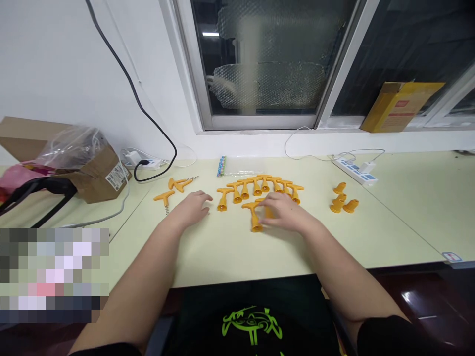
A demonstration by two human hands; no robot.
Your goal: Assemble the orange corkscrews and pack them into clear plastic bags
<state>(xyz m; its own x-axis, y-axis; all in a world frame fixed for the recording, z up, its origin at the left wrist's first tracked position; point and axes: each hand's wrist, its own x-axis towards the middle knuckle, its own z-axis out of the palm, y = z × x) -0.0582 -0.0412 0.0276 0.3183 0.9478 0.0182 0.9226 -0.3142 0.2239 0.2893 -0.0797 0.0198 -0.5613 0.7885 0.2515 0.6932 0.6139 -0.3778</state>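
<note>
Several yellow corkscrews (257,186) with T-shaped handles and cone-shaped bases stand in an arc on the pale green table (222,257). In front of the arc is one more corkscrew (255,220). My right hand (287,211) has its thumb and fingers around another yellow corkscrew (267,211), partly hidden by the hand. My left hand (191,208) holds nothing, its fingers loosely bent and apart, left of the arc. Beside it lie loose yellow T-handles (163,198) with bare metal spirals. Off to the right sit several yellow cone-shaped bases (338,203).
A clear plastic bag (241,167) lies behind the arc. Power strips (355,170) with cables rest near the wall. An open cardboard box (96,173) with plastic wrap stands at left, a yellow carton (403,108) on the sill. The lower left corner is pixelated.
</note>
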